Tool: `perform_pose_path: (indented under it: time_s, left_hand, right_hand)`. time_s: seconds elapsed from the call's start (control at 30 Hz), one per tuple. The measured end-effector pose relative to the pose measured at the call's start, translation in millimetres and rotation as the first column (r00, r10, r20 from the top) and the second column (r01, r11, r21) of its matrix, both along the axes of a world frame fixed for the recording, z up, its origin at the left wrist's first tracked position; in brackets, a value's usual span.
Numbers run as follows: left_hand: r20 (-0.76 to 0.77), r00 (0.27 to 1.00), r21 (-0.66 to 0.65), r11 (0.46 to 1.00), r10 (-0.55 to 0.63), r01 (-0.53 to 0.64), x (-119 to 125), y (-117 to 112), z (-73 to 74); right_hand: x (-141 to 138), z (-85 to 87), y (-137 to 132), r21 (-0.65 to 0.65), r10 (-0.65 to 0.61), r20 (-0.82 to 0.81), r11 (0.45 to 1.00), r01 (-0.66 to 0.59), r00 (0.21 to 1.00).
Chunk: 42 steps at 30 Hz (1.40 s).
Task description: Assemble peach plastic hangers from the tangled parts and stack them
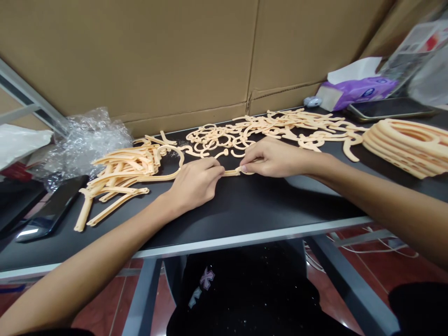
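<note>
My left hand [198, 183] is closed around a long cream plastic hanger part [159, 178] held low over the black table. A curved hook [177, 150] rises just beyond that hand, and whether it joins the held part is hidden. The part's end [231, 172] sticks out to the right between my two hands. At that end my right hand [264, 157] pinches a small cream curved piece [248, 173], mostly covered by the fingers. The two pieces meet or nearly touch there; I cannot tell if they are joined.
Long cream parts [119, 170] are heaped at left beside a dark phone [52, 210] and bubble wrap [93, 133]. Small cream hooks and curved pieces [252, 128] spread behind my hands. Stacked cream frames [409, 149], another phone [390, 108] and purple tissues [362, 92] are at right. Cardboard [168, 56] stands behind.
</note>
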<state>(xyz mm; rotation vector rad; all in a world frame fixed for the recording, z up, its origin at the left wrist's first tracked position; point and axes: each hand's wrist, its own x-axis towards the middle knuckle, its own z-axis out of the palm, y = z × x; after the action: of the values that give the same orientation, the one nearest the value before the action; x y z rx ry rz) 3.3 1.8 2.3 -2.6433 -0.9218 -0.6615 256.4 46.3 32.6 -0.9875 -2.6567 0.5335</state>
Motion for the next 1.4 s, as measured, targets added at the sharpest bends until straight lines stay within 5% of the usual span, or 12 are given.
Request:
perform_pose_path:
  time_s: [0.57, 0.93, 1.4]
  left_hand:
    - [0.025, 0.999, 0.029, 0.999, -0.035, 0.034, -2.9, 2.7, -1.9]
    - [0.011, 1.0, 0.041, 0.999, -0.002, 0.002, -2.1, 2.0, -1.4]
    - [0.04, 0.999, 0.035, 0.999, -0.009, 0.007, -2.3, 2.1, -2.9]
  right_hand:
    - [-3.8, 1.7, -14.0, 0.208, -0.017, 0.211, 0.978, -0.028, 0.977]
    - [-7.6, 6.6, -11.4, 0.089, -0.018, 0.21, 0.996, -0.001, 0.977]
    - [-17.6, 14.9, -32.1, 0.302, -0.164, 0.424, 0.953, 0.032, 0.891]
